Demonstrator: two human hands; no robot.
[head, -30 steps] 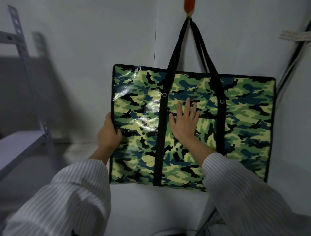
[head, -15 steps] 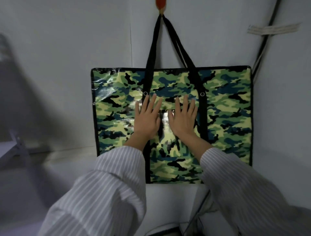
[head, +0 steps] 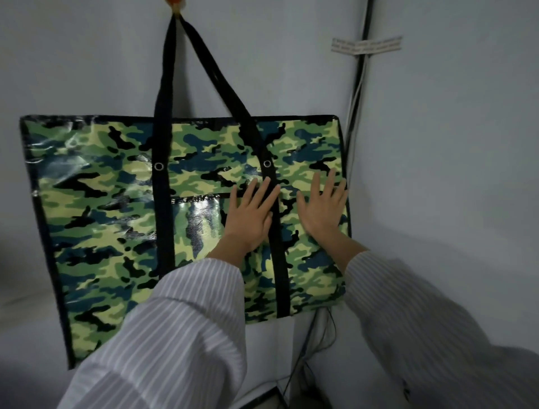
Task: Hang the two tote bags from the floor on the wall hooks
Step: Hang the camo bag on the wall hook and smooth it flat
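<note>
A glossy green camouflage tote bag (head: 110, 210) with black straps hangs flat against the grey wall. Its two handles (head: 175, 73) loop over an orange hook (head: 175, 3) at the top edge of the view. My left hand (head: 250, 216) lies flat and spread on the bag, beside the right black strap. My right hand (head: 322, 208) presses flat on the bag's right part, fingers apart, close to its right edge. Neither hand grips anything. No second bag is in view.
Black and white cables (head: 357, 96) run down the room corner right of the bag, under a taped label (head: 367, 45). More cables (head: 315, 344) trail below the bag toward a dark object (head: 262, 400) on the floor.
Both hands have slid to the right across the bag's face. The view has come closer and turned right, so the bag fills more of the frame and the shelf is out of sight.
</note>
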